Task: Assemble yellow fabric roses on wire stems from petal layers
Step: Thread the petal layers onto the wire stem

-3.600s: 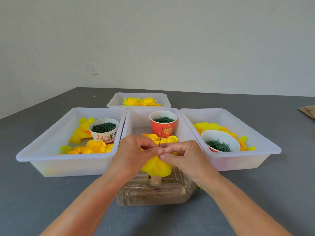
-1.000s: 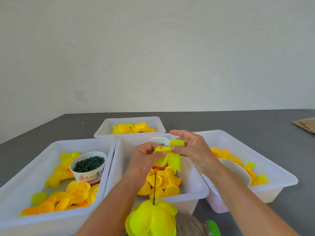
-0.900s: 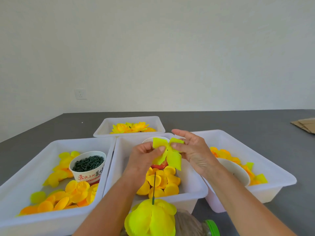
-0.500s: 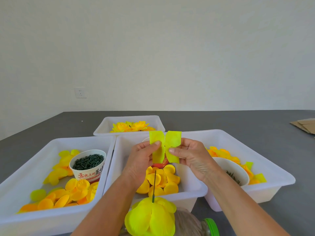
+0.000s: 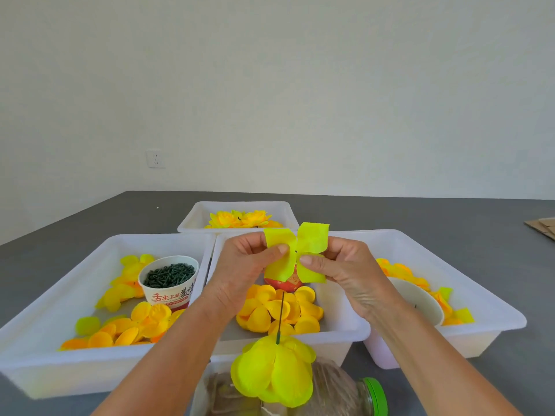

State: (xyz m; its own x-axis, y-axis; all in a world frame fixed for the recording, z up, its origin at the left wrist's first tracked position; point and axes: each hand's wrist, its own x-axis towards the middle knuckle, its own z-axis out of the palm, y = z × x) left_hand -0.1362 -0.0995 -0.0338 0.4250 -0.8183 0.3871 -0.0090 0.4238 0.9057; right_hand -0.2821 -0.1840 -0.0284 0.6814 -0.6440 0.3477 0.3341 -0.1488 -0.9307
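Observation:
A bright yellow-green four-lobed petal layer [image 5: 310, 240] is held up in front of me, spread flat, with a small dark hole at its centre. My left hand [image 5: 240, 271] pinches its left side and my right hand [image 5: 348, 274] pinches its right side. Below the hands a thin dark wire stem [image 5: 280, 316] stands upright. At its base sits a partly built yellow flower [image 5: 274, 373] of layered petals. The stem's holder is hidden under the flower.
Three white trays stand side by side: left tray [image 5: 54, 295] with petals and a cup of green pieces [image 5: 169, 283], middle tray [image 5: 348, 328] with orange-yellow petals [image 5: 300, 313] and a red cup [image 5: 283, 282], right tray [image 5: 492, 313] with a white bowl [image 5: 420, 301]. A far tray [image 5: 195, 219] holds finished roses [image 5: 240, 219]. A green-lidded jar [image 5: 354, 394] lies near me.
Both hands lifted from the flower on the stem, picked up a new petal layer and unfolded it flat between them. The camera view tilted upward.

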